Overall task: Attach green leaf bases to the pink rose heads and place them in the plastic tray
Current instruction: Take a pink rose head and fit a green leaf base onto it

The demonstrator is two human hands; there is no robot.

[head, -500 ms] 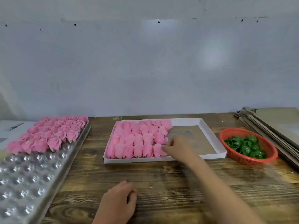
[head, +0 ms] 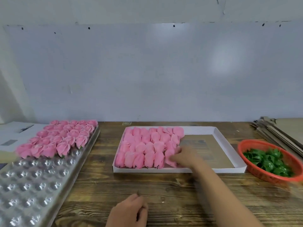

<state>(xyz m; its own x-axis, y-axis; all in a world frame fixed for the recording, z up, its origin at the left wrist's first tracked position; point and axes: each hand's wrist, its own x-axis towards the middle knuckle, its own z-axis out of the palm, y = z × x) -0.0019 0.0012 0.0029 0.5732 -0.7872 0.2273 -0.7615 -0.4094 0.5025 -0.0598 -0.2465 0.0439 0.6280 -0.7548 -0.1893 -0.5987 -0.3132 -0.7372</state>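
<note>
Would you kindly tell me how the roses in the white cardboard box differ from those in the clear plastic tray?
The roses in the white cardboard box lie on their sides in flat rows, dark stubs toward the near edge; those in the clear plastic tray stand upright, blooms up. Box roses fill its left part, and the right hand touches one. Tray roses fill its far end, untouched. Both groups are pink.

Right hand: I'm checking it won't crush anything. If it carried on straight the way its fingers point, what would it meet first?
The right hand points left into the white box; its fingers already seem to touch the pink rose heads there, though blur hides the exact contact.
</note>
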